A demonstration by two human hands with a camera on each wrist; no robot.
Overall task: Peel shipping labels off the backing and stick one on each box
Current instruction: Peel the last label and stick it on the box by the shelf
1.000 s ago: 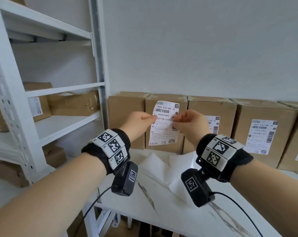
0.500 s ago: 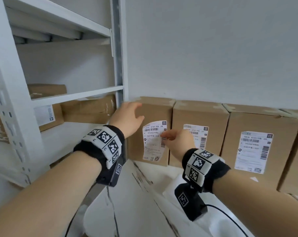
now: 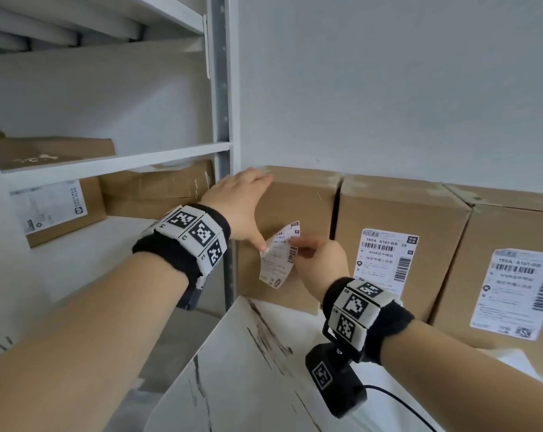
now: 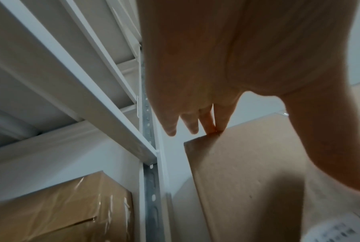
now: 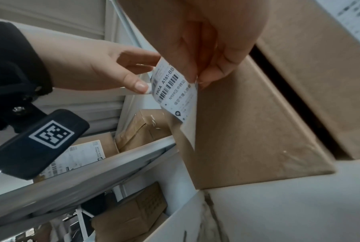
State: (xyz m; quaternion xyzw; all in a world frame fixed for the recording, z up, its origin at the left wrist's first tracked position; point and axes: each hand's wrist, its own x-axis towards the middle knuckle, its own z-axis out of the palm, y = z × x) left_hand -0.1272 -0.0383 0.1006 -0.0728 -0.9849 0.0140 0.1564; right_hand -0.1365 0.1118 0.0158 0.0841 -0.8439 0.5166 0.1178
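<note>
I am holding the peeled shipping label (image 3: 279, 255) at its right edge, pinching it between the thumb and fingertips of my right hand (image 3: 321, 260), and it is hanging curled just in front of the bare face of the leftmost box (image 3: 307, 213), the one in the row with no label on it yet. My left hand (image 3: 237, 204) is lying flat and spread, fingers straight, with the fingertips (image 4: 211, 126) resting on the top left corner of that box and the thumb reaching down to touch the label's left edge; it is steadying, not gripping. From my right wrist I am seeing the barcode side of the label (image 5: 175, 91) facing me and the sheet bowing away from the cardboard, so I judge the sticking step is only starting: I cannot tell whether any part of the adhesive side is touching the box yet. To the right of my right fingers the next box (image 3: 397, 244) and the one beyond it (image 3: 513, 291) are already wearing their labels. The next move, as I judge it, calls for squaring the label to the box face, laying one edge down first under my left thumb, then smoothing across toward my right fingers as they let go, so that it is going on flat and not creasing or trapping a bubble. The curl in the sheet is the thing I am watching, since it could fold the label onto itself.
</note>
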